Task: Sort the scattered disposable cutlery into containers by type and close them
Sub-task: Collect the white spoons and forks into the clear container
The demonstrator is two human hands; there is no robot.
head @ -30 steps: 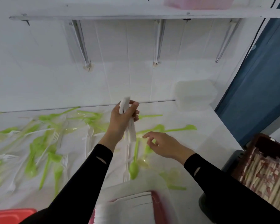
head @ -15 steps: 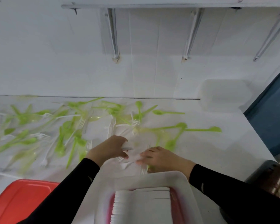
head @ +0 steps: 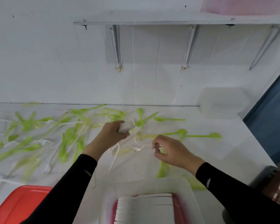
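Observation:
Green spoons and white forks lie scattered over the white counter. My left hand grips a bundle of white cutlery low over the pile, handles trailing down toward me. My right hand hovers beside it with curled fingers, thumb and forefinger pinching something small and white; what it is I cannot make out. A translucent container near the front edge holds a stack of white cutlery.
A red lid lies at the front left. A clear lidded box stands at the back right against the wall. A shelf on brackets hangs above. The counter's right edge drops beside a blue panel.
My left hand dropped from chest height to the counter with its white bundle, then slid back toward the pile. The right hand drew away to the right. The camera tilted up.

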